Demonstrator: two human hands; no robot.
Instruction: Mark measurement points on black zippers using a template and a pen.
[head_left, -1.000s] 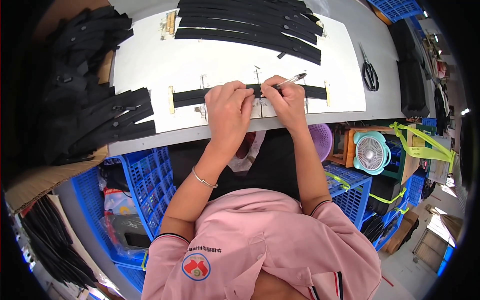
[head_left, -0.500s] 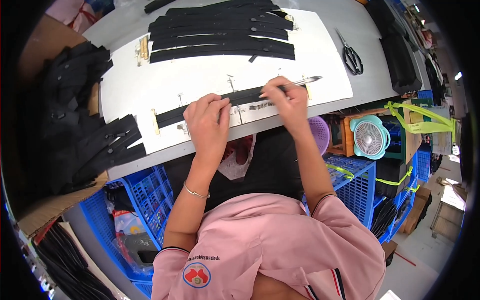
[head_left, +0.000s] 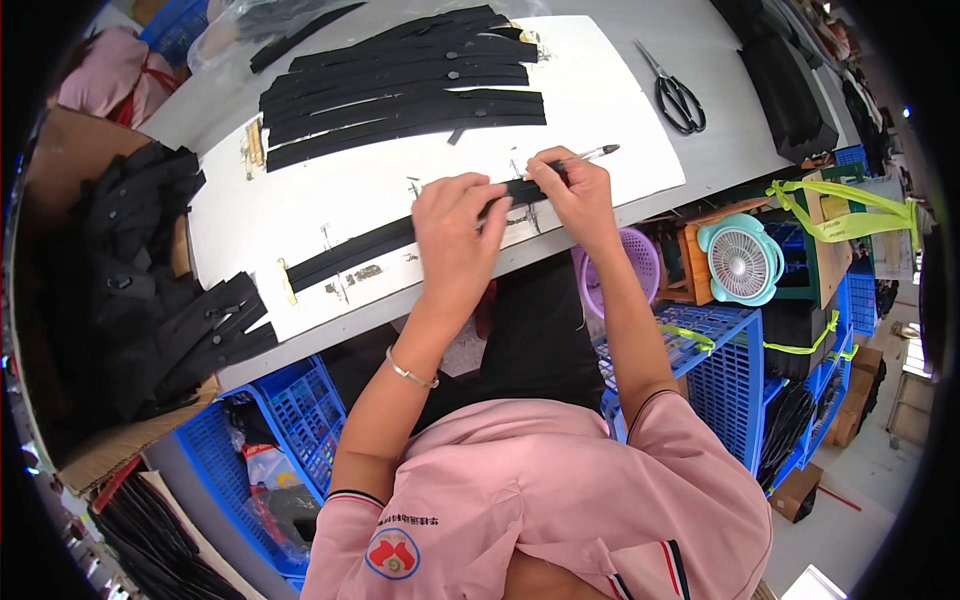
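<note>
A: Head view, looking down. Where does the work lie?

B: A long black strap (head_left: 400, 238) lies flat across a white board (head_left: 420, 180) on the grey table (head_left: 700, 60), running from a brass clip at the board's left edge up toward the right. The left hand (head_left: 455, 240) presses down on the strap's middle, fingers curled over it. The right hand (head_left: 572, 190) is closed around a pen (head_left: 590, 155), thumb and fingers pinching the barrel, its tip pointing right, away from the strap's end.

A: What differs from the two earlier pictures?

B: A second ago both hands sat close together at the centre of the strap with the pen near them. Since then the hands have spread a little, and the right hand has moved toward the strap's right end. The view has also tilted, so the board now slants.

A: And the meaning?

B: Probably the marking point has shifted along the strap, the left hand holding it flat meanwhile.

A: Surroundings?

B: A stack of black straps (head_left: 400, 85) above, scissors (head_left: 675, 90) upper right, blue crates (head_left: 300, 420) and a small fan (head_left: 742, 262) under the table.
</note>
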